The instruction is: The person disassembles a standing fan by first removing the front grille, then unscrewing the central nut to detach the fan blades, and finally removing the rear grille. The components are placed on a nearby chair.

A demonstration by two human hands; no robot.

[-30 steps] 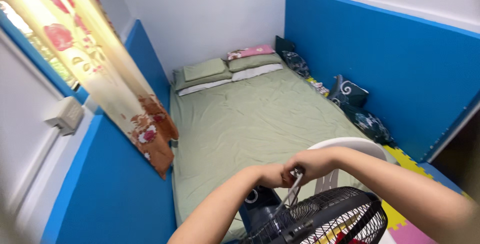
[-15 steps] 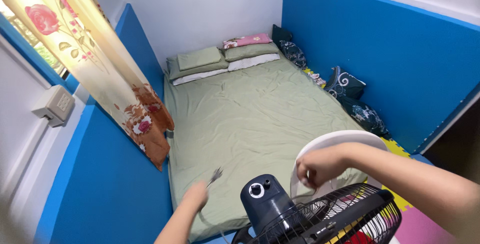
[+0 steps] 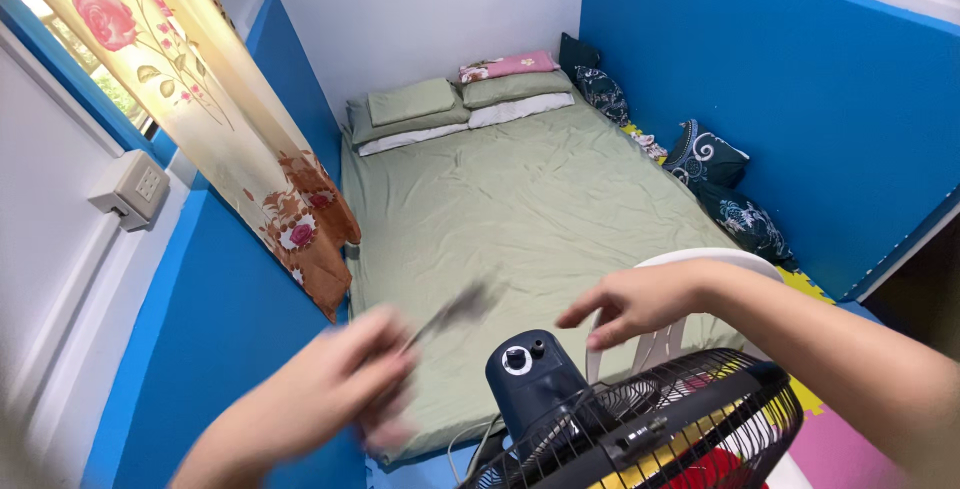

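Blue-walled bedroom: fan before mattress.

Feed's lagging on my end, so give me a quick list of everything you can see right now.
Fan: one, dark blue motor housing with black grille, bottom centre.
Plug: one, dark and blurred, in the left hand.
Chair: one, white plastic, behind the fan.
Mattress: one, green sheet, on the floor.
Pillows: several, green, white and pink, at the far end.
Cushions: several, dark patterned, along the right wall.
Curtain: one, cream with red flowers, left.
Wall socket: one, white, left wall.
Floor mats: coloured, right.
Left hand: blurred, holding the plug.
Right hand: open, above the fan.
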